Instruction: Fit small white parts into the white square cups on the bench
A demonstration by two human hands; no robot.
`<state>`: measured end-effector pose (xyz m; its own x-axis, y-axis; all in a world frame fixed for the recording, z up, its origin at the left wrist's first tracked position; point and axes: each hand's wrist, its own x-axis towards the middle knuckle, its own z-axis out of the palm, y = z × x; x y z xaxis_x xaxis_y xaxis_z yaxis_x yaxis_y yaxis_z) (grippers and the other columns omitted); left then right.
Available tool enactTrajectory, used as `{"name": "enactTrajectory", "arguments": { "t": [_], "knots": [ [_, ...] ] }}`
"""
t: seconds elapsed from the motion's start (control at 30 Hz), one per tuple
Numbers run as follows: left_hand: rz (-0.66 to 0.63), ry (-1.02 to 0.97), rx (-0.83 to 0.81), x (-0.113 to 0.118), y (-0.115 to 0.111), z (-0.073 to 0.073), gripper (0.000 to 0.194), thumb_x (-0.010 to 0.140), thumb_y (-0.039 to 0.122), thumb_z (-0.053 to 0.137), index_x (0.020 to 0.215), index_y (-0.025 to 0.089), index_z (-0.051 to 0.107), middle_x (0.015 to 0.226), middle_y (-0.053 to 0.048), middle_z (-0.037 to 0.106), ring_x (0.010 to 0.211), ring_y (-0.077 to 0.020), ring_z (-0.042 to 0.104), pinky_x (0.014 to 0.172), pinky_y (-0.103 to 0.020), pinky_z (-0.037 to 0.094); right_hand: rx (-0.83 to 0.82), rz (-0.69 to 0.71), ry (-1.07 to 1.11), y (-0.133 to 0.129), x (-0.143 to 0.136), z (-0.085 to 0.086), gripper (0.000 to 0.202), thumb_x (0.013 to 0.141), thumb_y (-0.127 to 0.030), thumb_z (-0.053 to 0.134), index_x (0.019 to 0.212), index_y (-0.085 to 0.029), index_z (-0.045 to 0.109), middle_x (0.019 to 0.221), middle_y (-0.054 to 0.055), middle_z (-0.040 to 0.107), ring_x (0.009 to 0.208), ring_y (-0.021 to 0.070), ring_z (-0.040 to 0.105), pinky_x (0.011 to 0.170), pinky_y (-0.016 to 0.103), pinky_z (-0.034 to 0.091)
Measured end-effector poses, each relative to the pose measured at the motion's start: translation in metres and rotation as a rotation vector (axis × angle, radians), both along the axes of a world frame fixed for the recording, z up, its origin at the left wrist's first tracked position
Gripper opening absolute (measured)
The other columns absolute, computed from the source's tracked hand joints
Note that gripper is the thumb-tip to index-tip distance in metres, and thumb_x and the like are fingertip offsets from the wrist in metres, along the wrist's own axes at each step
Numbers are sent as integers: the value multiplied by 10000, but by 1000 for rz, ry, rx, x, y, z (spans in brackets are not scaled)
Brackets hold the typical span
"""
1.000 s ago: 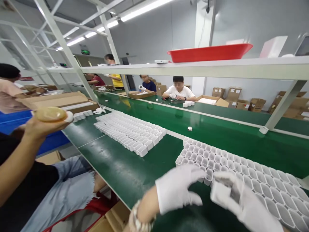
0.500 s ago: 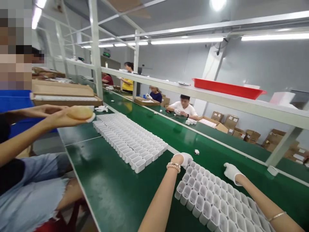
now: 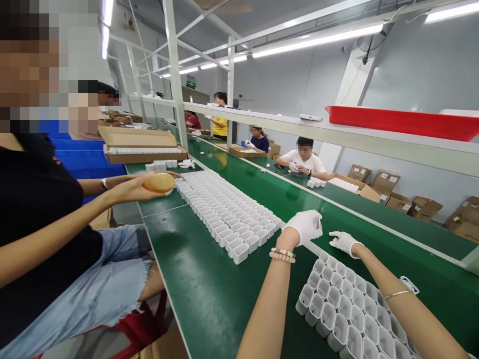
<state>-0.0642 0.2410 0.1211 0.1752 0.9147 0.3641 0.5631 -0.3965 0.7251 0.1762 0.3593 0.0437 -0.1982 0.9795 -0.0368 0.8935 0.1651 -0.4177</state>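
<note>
My left hand (image 3: 306, 227), in a white glove, is raised over the green belt's near edge with its fingers curled together; what they hold, if anything, is hidden. To its right, my gloved right hand (image 3: 343, 243) hovers over the belt, fingers extended to the left and nothing visible in them. Below both hands, a block of open white cups (image 3: 346, 289) stands in tight rows on the green table. A larger block of similar white cups (image 3: 228, 212) lies left of my left hand. Behind my right forearm is a white frame-like piece (image 3: 409, 285).
At left, a seated person's hands hold a yellowish rounded object (image 3: 159, 183) near the larger block. An open carton (image 3: 145, 155) sits beyond. A red tray (image 3: 400, 122) rests on the overhead shelf (image 3: 280, 122). Other people work across the belt (image 3: 239, 174).
My left hand has lifted off the near cups and moved over the belt; the small white piece there no longer shows. My right hand has come closer to it. The view has turned left.
</note>
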Motion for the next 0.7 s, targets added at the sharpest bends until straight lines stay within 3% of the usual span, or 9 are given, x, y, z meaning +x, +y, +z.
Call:
{"name": "enactTrajectory", "arguments": {
  "t": [0.13,0.27,0.37,0.43,0.5,0.6,0.7],
  "knots": [
    [-24,-144,125,3,-10,30,303,919,332,584,1154,142,577,1097,-78,621,926,-183,628,793,-366,558,-90,0,97,-8,11,3,313,939,-349,564,1184,-156,581,1164,86,610,968,190,625,821,382,545],
    [-58,-257,226,11,-37,54,362,821,244,684,1152,156,567,1018,-64,652,902,-171,632,791,-328,552,-124,-9,202,-30,19,10,286,933,-346,572,1133,-145,610,1129,71,630,951,192,633,820,379,545],
    [-96,-292,279,16,-59,66,416,752,194,721,1133,178,556,1028,-49,652,926,-169,632,808,-314,543,-113,-1,308,-47,24,25,241,908,-298,613,1075,-125,633,1075,67,663,936,187,646,833,372,541],
    [-145,-288,322,18,-70,72,418,717,171,734,1095,185,558,1054,-46,645,945,-169,629,830,-316,537,-82,14,402,-63,30,44,279,867,-216,651,1119,-104,616,1071,95,681,923,173,655,832,333,538],
    [-198,-246,405,20,-79,76,399,703,137,726,1065,187,566,1095,-51,635,981,-175,618,841,-314,532,-41,36,505,-88,37,71,418,831,-172,665,1227,-90,559,1095,128,686,881,159,665,794,295,544],
    [-300,-99,613,26,-90,81,385,743,84,665,1099,195,574,1119,-59,633,1036,-185,602,856,-322,525,21,75,629,-150,47,115,555,782,-266,719,1283,-128,526,1096,114,696,852,173,679,761,312,569],
    [-415,51,769,37,-99,83,413,788,57,604,1164,221,558,1062,-41,658,1038,-182,604,879,-347,515,178,40,637,-228,49,141,587,725,-359,783,1250,-190,585,1133,90,696,990,218,676,931,394,543]
  ]
}}
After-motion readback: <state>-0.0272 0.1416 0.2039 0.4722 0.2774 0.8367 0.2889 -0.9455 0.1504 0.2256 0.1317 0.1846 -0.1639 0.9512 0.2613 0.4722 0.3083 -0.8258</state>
